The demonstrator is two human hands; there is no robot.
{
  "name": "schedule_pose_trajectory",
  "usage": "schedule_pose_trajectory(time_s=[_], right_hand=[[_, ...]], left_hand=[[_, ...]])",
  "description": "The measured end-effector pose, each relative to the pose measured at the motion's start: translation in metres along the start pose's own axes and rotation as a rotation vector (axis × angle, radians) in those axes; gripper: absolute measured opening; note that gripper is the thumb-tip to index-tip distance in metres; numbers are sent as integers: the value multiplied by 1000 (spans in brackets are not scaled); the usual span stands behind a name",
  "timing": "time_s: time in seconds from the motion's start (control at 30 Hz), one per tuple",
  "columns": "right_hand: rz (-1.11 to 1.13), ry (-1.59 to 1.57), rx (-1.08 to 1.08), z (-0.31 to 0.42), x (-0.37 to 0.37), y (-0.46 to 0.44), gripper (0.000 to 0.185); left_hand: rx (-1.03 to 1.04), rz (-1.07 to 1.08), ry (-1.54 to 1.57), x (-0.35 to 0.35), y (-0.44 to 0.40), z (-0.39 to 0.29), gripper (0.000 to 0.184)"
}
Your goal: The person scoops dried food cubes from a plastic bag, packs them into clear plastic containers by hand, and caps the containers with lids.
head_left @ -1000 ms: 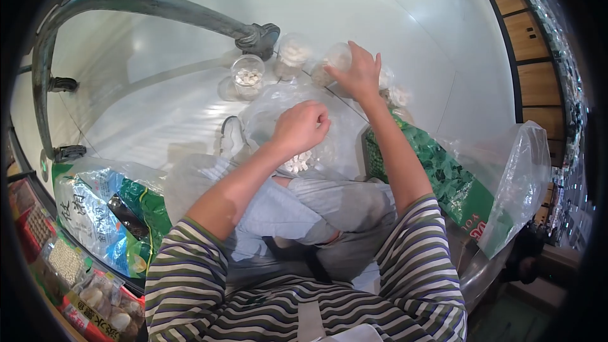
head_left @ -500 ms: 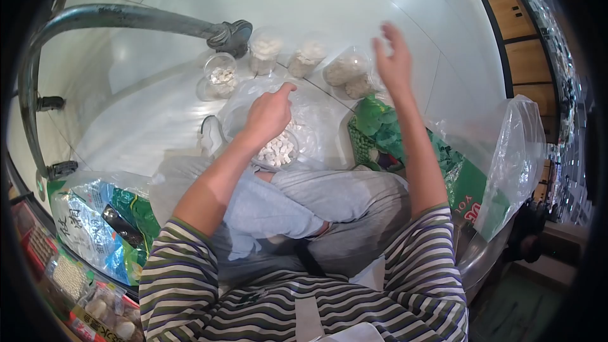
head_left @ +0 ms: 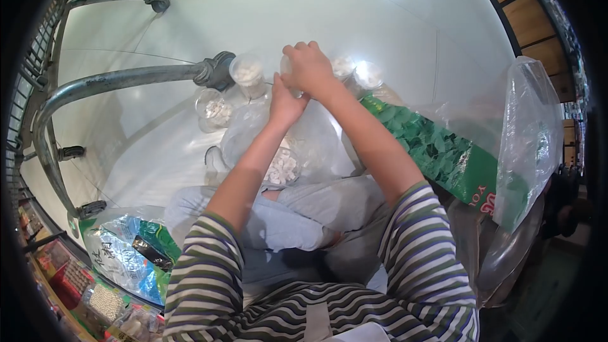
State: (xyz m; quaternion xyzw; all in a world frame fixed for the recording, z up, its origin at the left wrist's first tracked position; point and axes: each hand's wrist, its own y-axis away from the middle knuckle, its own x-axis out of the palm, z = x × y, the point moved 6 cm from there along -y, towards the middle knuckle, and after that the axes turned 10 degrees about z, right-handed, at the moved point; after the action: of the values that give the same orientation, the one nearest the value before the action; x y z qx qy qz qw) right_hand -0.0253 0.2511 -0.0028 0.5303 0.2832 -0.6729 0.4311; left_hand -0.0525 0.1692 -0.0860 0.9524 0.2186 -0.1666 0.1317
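Both hands meet at a clear plastic cup (head_left: 286, 65), mostly hidden behind my fingers. My right hand (head_left: 310, 68) curls over its upper part, and my left hand (head_left: 288, 104) closes around its lower side. To the left stand a clear cup filled with white pieces (head_left: 248, 76) and a cup partly filled with white chunks (head_left: 215, 110). Right of my hands are a filled cup (head_left: 343, 67) and another shiny-topped cup (head_left: 369, 75). Nearer my legs, an open clear plastic bag (head_left: 244, 130) holds white cut chunks (head_left: 282, 166).
A metal cart frame (head_left: 126, 80) with casters reaches in from the left. Green printed packaging (head_left: 430, 145) and a clear plastic sheet (head_left: 522, 139) lie at the right. A blue-and-white printed bag (head_left: 120, 240) lies by the left shelf of packaged goods (head_left: 104, 301).
My right hand has moved left and down onto a cup, from open in the air. My left hand has moved up from above the bag to the same cup. The view has shifted.
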Motion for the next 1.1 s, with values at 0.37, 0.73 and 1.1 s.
schedule_pose_trajectory(time_s=[0.37,0.73,1.1], right_hand=[[146,9,30,-7,6,-11,44],[309,207,-472,6,3,-4,44],[530,420,26,4,3,-16,65]], left_hand=[[106,-265,185,-10,-26,25,62],[-31,-172,-166,-19,-13,16,65],[99,16,186,6,-56,82,76]])
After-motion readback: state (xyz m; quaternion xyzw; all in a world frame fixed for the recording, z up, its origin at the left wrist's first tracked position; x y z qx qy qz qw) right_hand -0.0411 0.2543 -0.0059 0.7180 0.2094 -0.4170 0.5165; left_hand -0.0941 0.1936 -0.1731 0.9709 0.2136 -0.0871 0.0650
